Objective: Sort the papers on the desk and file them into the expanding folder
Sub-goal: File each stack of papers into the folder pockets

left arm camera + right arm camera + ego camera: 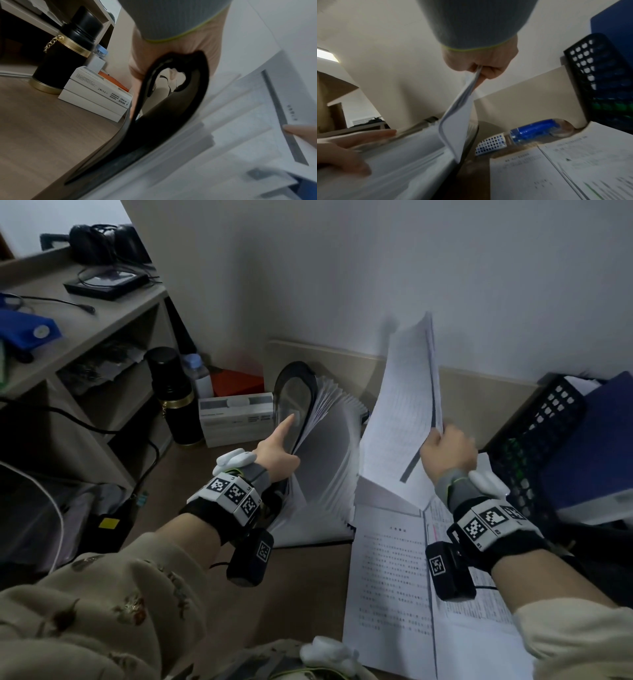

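Note:
The expanding folder stands fanned open in the middle of the desk, its black-rimmed front flap pulled to the left. My left hand grips that flap, index finger straight along its outside; the other fingers are hidden behind it. The left wrist view shows the palm against the flap's black edge. My right hand pinches a sheaf of printed papers at its lower right edge, held upright over the folder's right side. In the right wrist view the sheaf hangs down onto the pockets.
More printed sheets lie on the desk at the front right. A black mesh tray with a blue binder stands at the right. A black flask and white boxes stand left of the folder, beside a shelf unit.

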The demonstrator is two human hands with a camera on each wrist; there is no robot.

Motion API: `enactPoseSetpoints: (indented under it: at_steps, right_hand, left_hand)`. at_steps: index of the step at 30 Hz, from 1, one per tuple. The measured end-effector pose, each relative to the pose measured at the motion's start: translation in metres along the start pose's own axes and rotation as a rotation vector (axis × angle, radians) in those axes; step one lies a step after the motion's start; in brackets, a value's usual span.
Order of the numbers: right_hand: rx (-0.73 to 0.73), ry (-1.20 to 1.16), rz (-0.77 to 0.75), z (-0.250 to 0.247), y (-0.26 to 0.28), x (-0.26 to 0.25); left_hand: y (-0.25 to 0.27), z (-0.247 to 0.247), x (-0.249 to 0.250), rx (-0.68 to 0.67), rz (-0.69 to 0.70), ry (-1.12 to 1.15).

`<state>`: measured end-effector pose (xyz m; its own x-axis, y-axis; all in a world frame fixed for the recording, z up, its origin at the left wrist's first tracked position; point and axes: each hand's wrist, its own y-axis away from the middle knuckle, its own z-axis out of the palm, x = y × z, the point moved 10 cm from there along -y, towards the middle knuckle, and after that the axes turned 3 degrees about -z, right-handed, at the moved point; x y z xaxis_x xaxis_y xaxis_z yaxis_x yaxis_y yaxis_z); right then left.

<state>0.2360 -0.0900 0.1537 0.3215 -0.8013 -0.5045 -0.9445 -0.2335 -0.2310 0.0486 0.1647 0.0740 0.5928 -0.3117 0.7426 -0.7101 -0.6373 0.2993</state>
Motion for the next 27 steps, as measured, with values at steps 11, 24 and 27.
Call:
enactPoseSetpoints:
  at_steps: [11, 24, 27]
  right_hand:
    - [0.136, -0.199, 0.029, -0.032, 0.01, -0.025]
    - [-0.212, -0.216, 0.135, 0.041, 0.057, -0.006]
    - [-0.277, -0.204, 0.16, 0.049, 0.061, 0.0]
  left_hand:
    - [0.002, 0.003, 0.002, 0.033, -0.016, 0.008]
    - [0.008, 0.012, 0.016, 0.128, -0.037, 0.023]
    - [0.008, 0.006, 0.017, 0.148, -0.025, 0.055]
